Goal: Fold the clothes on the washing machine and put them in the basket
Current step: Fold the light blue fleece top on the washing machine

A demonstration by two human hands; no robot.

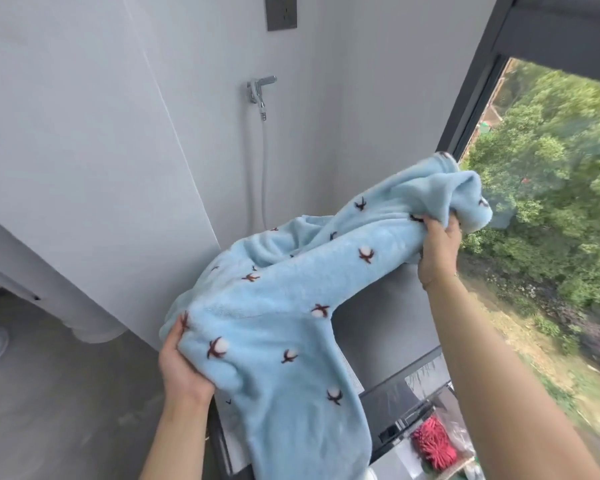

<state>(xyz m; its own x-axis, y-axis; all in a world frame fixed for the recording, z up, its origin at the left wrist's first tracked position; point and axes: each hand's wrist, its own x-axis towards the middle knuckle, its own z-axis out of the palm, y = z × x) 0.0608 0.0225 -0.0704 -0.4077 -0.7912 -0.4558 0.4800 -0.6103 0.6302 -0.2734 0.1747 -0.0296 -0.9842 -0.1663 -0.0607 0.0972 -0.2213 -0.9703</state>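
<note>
A light blue fleece garment (pixel 278 306) with small cotton-flower prints is held stretched in the air above the grey washing machine (pixel 385 306). My left hand (pixel 181 358) grips its lower left edge, fingers curled into the fabric. My right hand (pixel 437 244) grips the bunched upper end near the window. A long part of the garment hangs down over the machine's front. No basket is in view.
A white wall with a chrome tap (pixel 260 90) and hose stands behind the machine. A large window (pixel 548 202) runs along the right. A bag with something red (pixel 433 441) lies at the lower right. Grey floor (pixel 66 393) lies to the left.
</note>
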